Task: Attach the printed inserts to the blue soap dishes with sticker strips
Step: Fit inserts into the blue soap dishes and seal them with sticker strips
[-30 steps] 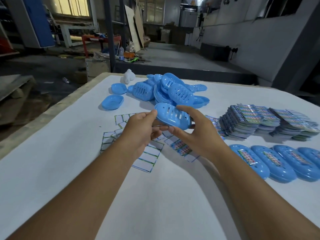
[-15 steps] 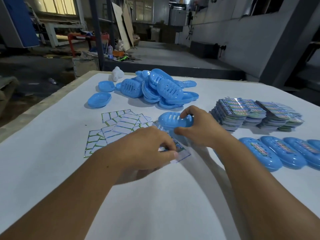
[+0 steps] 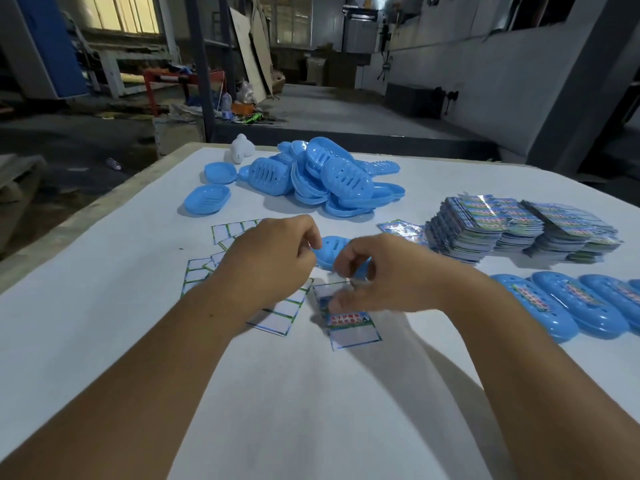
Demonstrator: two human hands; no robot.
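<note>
A smooth oval dish [image 3: 330, 249] of blue plastic, with slots in its bottom, is seen on the white table [image 3: 104, 341], between the two hands and partly hidden by them. The left hand [image 3: 273, 261] is curled just beside its left end; whether something is pinched there cannot be told. The right hand [image 3: 384, 275] is curled above a sticker sheet [image 3: 349, 323], and a thin clear strip [image 3: 332, 289] is pinched at its fingertips, just in front of the dish. The sheet is flat, glossy and rectangular, with green edges and one printed label. More sheets [image 3: 242, 258] are spread flat under the left forearm.

A loose pile [image 3: 329, 181] of slotted dishes is seen further back, well apart from the hands. Thick stacks of glossy inserts [image 3: 512, 226] are placed at the right, and a row of finished dishes [image 3: 588, 306] lies near the right edge. Open cloth is left in front of the hands, toward the near edge.
</note>
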